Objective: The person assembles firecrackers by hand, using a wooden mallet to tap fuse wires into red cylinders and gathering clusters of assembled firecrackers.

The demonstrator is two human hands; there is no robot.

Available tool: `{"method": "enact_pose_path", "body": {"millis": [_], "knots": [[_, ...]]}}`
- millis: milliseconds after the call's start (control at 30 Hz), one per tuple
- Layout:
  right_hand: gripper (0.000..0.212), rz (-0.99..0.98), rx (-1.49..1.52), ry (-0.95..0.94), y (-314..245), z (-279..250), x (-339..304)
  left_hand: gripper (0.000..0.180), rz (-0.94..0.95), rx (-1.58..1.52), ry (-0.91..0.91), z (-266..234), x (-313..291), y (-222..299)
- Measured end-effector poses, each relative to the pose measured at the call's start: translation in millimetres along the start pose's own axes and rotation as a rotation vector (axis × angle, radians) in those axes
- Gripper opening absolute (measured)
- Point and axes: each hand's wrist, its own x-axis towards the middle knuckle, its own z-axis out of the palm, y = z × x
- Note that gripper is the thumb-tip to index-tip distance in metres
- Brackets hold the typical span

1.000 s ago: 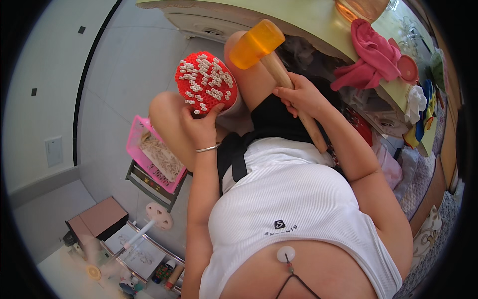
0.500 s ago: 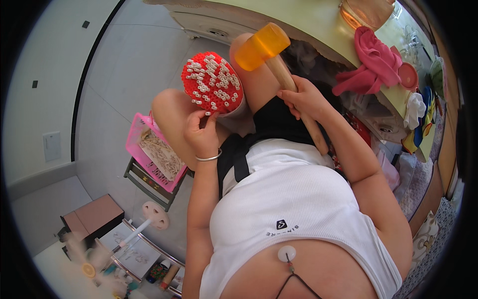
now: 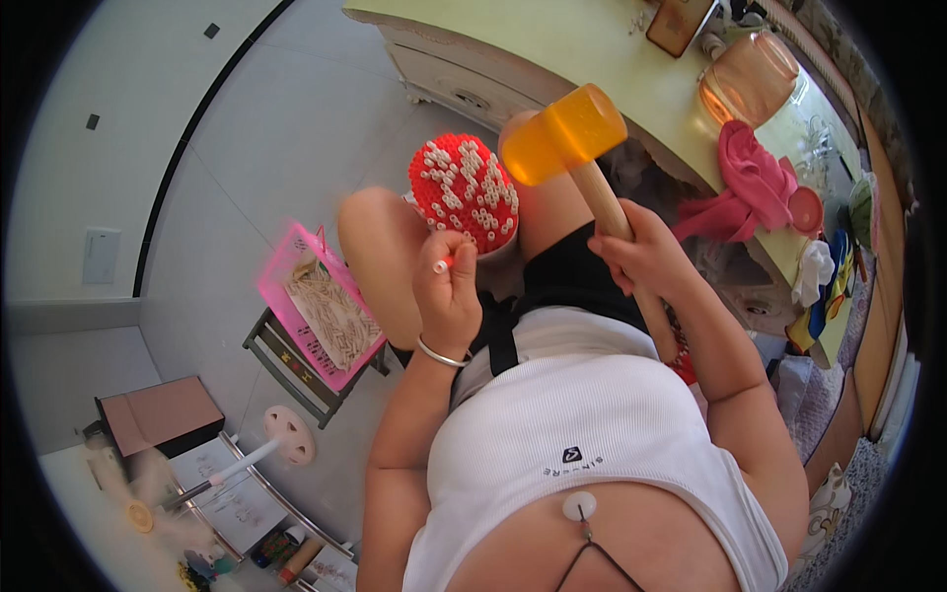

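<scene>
A mallet (image 3: 564, 135) with an amber, see-through head and a wooden handle is held in my right hand (image 3: 639, 252), its head raised over my knee. My left hand (image 3: 449, 301) pinches a small red tube with a white end (image 3: 444, 264) between thumb and fingers. Just beyond that hand, a round bundle of red tubes (image 3: 426, 178), many with white pieces standing in them, fills a pale container (image 3: 498, 254) gripped between my thighs. The container's lower part is hidden.
On the left, a pink basket (image 3: 279, 271) of pale sticks rests on a small folding stool (image 3: 286, 367). A pale-topped desk (image 3: 582, 44) at the right bears a pink cloth (image 3: 745, 187), an amber jug (image 3: 755, 79) and a phone (image 3: 681, 22). A fan (image 3: 148, 503) stands lower left.
My left hand has come back from the bundle's near edge and now shows the small red tube in its pinch. The whole view has shifted; my right hand keeps hold of the mallet.
</scene>
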Motion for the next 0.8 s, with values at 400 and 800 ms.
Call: {"method": "enact_pose_path", "body": {"millis": [400,800], "knots": [[0.033,-0.25,-0.762,-0.163,-108.0,11.5,-54.9,0.015,0.225,0.149,0.141,25.8,44.3,15.8],[0.026,-0.132,-0.586,-0.049,-82.5,17.3,-37.7,0.016,-0.024,0.18,0.078,15.0,37.6,4.0]]}}
